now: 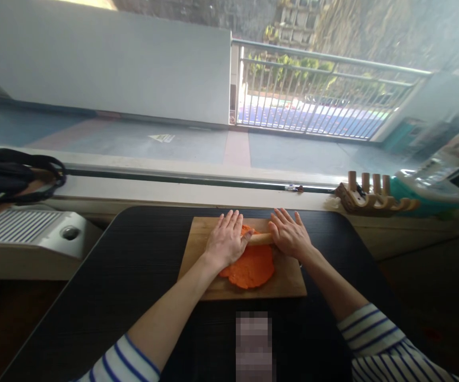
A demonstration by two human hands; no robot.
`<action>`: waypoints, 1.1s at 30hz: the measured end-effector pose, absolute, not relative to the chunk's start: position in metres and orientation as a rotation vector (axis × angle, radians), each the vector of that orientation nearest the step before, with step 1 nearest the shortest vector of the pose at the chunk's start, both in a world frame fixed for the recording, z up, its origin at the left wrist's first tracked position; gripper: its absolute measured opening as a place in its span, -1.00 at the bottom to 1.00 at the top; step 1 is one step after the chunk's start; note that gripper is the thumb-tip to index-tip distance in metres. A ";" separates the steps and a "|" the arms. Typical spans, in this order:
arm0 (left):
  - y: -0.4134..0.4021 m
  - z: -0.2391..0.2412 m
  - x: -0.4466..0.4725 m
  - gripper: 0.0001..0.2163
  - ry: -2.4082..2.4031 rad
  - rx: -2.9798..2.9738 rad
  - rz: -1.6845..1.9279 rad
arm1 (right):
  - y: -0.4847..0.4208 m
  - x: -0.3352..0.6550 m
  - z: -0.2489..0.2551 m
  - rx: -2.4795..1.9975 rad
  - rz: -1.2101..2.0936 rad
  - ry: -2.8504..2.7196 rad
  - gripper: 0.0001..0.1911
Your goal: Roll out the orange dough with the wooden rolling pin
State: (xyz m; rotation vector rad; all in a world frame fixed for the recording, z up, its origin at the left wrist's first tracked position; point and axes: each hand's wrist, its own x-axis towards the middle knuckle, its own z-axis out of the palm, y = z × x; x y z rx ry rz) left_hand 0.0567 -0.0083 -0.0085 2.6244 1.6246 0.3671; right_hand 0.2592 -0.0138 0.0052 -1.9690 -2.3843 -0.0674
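Note:
A sheet of orange dough (252, 268), perhaps modelling clay, lies flattened with an uneven edge on a wooden board (209, 291). Across its far part runs a wooden rolling pin (262, 239). My left hand (226, 241) rests palm down over the pin's left end, fingers stretched forward and the thumb along the pin. On the right end lies my right hand (290, 233), also flat with its fingers extended. Both palms hide the pin's ends, and the left hand covers part of the orange sheet.
The board rests on a black table (134, 254) below a window sill. A wooden rack with pegs (372, 196) and a teal container (432, 196) stand at right. A black bag (7, 178) and a white slatted unit (26, 233) are at left. A pixelated patch covers the near table.

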 end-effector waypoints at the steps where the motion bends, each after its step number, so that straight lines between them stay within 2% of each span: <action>1: -0.006 -0.008 0.057 -0.35 1.632 2.612 0.362 | -0.011 0.259 0.006 -1.977 -0.047 -2.392 -0.50; 8: 0.009 -0.005 0.057 -0.31 1.652 2.485 0.264 | 0.010 0.259 0.008 -2.045 0.084 -2.400 -0.47; 33: 0.044 -0.007 0.055 -0.35 1.667 2.445 0.318 | 0.044 0.255 0.000 -2.068 0.119 -2.326 -0.51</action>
